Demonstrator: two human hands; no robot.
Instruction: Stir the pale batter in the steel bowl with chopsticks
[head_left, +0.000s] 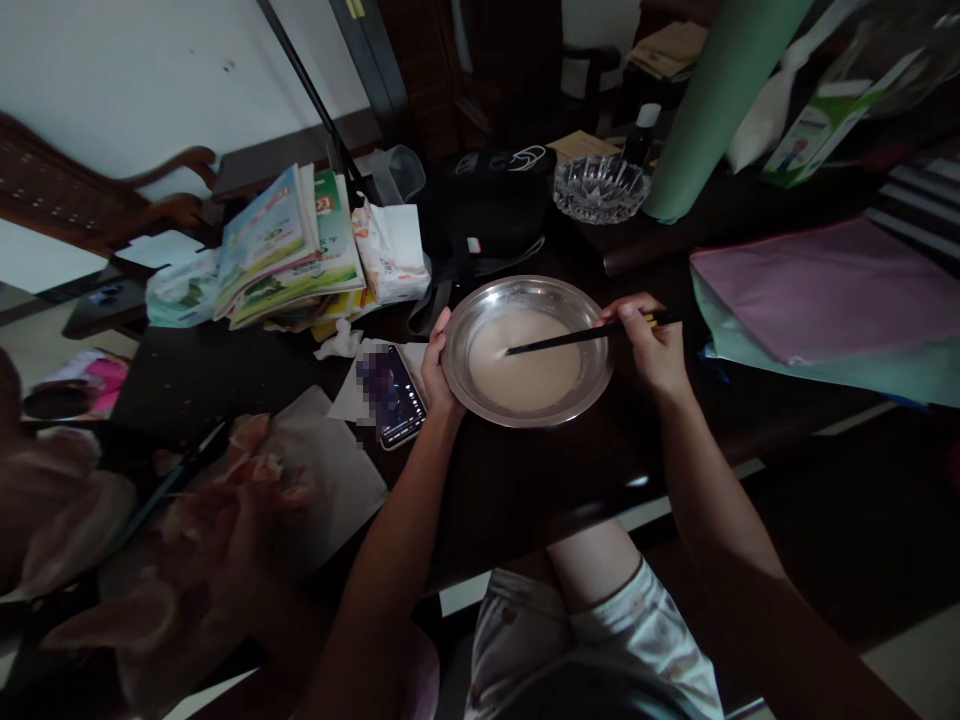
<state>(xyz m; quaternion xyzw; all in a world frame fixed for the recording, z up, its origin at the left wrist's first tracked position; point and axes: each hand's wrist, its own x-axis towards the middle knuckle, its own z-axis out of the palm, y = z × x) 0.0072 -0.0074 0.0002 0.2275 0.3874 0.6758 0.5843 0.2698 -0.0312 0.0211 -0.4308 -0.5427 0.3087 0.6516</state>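
Observation:
A round metal bowl holding a pale creamy liquid sits on the dark table in front of me. My left hand grips the bowl's left rim. My right hand is closed on a pair of dark chopsticks whose tips dip into the liquid near the middle of the bowl.
A phone lies on white paper left of the bowl. Books, a tissue pack, a black bag and a glass ashtray stand behind. Pink and green folders lie at right. Pinkish crumpled material lies at lower left.

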